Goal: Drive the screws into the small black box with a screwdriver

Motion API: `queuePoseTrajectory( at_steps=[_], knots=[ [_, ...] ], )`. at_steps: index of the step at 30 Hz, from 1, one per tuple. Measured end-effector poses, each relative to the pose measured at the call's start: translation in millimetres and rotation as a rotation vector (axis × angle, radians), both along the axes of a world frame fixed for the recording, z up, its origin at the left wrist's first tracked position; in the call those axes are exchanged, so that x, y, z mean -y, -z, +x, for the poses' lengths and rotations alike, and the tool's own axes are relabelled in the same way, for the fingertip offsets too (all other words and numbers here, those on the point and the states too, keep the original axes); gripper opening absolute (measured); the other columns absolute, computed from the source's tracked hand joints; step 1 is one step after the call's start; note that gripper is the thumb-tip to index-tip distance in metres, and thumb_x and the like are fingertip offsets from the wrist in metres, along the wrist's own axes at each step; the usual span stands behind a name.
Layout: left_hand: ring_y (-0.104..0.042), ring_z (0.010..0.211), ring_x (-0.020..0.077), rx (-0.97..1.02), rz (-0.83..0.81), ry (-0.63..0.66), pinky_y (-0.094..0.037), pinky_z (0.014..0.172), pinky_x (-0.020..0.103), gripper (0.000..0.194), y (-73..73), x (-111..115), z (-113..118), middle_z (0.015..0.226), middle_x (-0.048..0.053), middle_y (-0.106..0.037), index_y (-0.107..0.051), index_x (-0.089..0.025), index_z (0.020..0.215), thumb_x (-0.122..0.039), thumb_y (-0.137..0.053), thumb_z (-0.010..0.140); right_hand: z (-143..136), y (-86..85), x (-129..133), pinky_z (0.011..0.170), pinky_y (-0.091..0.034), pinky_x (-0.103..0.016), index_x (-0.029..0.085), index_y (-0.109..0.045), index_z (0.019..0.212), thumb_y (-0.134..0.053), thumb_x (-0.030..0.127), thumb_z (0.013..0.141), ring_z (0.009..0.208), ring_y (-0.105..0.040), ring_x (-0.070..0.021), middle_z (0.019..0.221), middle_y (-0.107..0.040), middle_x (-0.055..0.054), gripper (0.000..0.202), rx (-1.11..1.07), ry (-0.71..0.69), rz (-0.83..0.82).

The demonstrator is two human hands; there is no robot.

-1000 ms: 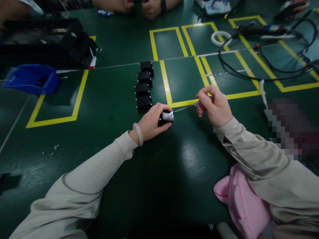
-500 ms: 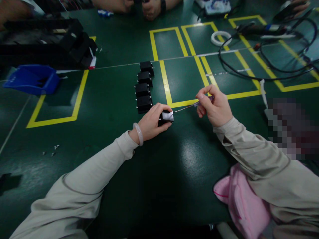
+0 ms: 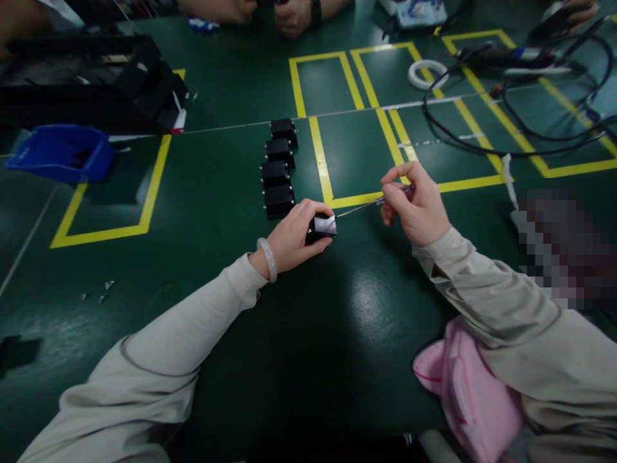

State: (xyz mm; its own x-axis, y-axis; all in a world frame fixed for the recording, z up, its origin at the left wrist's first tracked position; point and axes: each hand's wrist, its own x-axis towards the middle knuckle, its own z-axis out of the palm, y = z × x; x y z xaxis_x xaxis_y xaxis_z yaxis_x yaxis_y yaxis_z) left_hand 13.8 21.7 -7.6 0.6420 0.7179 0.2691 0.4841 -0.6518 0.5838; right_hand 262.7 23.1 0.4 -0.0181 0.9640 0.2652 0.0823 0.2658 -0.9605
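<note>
My left hand (image 3: 299, 236) is closed around a small black box-like part (image 3: 324, 226) with a white face, resting on the green table. In my right hand (image 3: 418, 204) a thin screwdriver (image 3: 380, 200) is pinched by its purplish handle. Its shaft slants down to the left and the tip meets the right side of the held part; what it touches there is too small to tell. Just beyond my left hand, several similar black parts (image 3: 278, 200) with shiny screws at their sides stand in a row leading away from me.
A blue bin (image 3: 65, 154) and a large black housing (image 3: 144, 83) lie at the left, loose screws (image 3: 110, 284) nearer me. A tape roll (image 3: 428, 74), black cable (image 3: 511, 153) and pink cloth item (image 3: 475, 392) are at the right. Another person's hand (image 3: 295, 18) shows across the table.
The screwdriver handle appears slightly turned in my right hand's fingers. My left hand and the black part stay where they were.
</note>
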Motion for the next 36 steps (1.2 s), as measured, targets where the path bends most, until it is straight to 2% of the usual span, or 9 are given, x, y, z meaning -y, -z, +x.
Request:
queuePoseTrajectory(
  at_steps=[3,8,15,20,28,33,36],
  knots=[
    [-0.058,0.105,0.0230,-0.002,-0.003,0.000,-0.051,0.093,0.039,0.034,-0.6,0.1,0.4,0.115,0.009,-0.059,-0.051,-0.017,0.118,-0.022,-0.065,0.088,0.7,-0.4,0.4,0.034,-0.036,-0.026,0.026,-0.051,0.091,-0.075,0.048,0.084,0.035,-0.048,-0.0105,0.047,-0.048,0.010,0.033,0.016,0.003,-0.010],
    [-0.058,0.105,0.0227,0.004,-0.005,0.000,-0.051,0.093,0.039,0.034,-0.5,0.4,0.7,0.114,0.008,-0.059,-0.051,-0.018,0.118,-0.022,-0.065,0.088,-0.3,-1.9,1.1,0.033,-0.037,-0.027,0.027,-0.050,0.082,-0.071,0.062,0.083,0.032,-0.041,-0.0098,0.041,-0.037,0.011,0.041,0.027,0.017,-0.024],
    [-0.059,0.107,0.0232,-0.003,-0.019,-0.009,-0.051,0.094,0.040,0.034,-1.7,1.0,0.8,0.115,0.008,-0.059,-0.051,-0.019,0.118,-0.022,-0.065,0.088,1.3,-2.5,1.7,0.035,-0.037,-0.027,0.027,-0.050,0.089,-0.073,0.050,0.085,0.035,-0.047,-0.0102,0.047,-0.047,0.010,0.033,0.050,0.004,-0.023],
    [-0.059,0.107,0.0233,-0.014,-0.027,-0.013,-0.051,0.095,0.040,0.034,-2.3,1.0,0.9,0.116,0.008,-0.059,-0.050,-0.019,0.118,-0.022,-0.065,0.088,-0.7,-2.7,2.0,0.033,-0.037,-0.027,0.027,-0.050,0.083,-0.071,0.056,0.085,0.032,-0.041,-0.0096,0.041,-0.038,0.011,0.036,0.023,0.024,-0.029],
    [-0.058,0.106,0.0231,-0.001,-0.012,-0.003,-0.051,0.093,0.040,0.034,-0.8,0.4,0.4,0.115,0.009,-0.059,-0.051,-0.017,0.119,-0.022,-0.065,0.088,0.9,-0.4,0.1,0.033,-0.035,-0.027,0.027,-0.049,0.090,-0.074,0.049,0.084,0.034,-0.047,-0.0096,0.048,-0.045,0.010,0.034,0.029,0.002,-0.017],
    [-0.058,0.105,0.0233,-0.005,-0.016,-0.006,-0.051,0.092,0.040,0.035,-1.1,0.3,0.5,0.114,0.009,-0.059,-0.051,-0.018,0.119,-0.022,-0.066,0.088,0.1,-0.4,0.2,0.031,-0.034,-0.027,0.027,-0.050,0.083,-0.068,0.059,0.086,0.030,-0.037,-0.0087,0.041,-0.033,0.011,0.037,0.016,0.025,-0.042],
    [-0.058,0.105,0.0232,-0.008,-0.015,-0.007,-0.051,0.092,0.040,0.034,-1.9,0.5,0.5,0.114,0.008,-0.059,-0.050,-0.019,0.118,-0.022,-0.065,0.088,-0.3,-0.5,-0.2,0.030,-0.032,-0.026,0.027,-0.050,0.084,-0.072,0.058,0.083,0.030,-0.038,-0.0086,0.042,-0.035,0.011,0.038,0.001,0.022,-0.026]
  ],
)
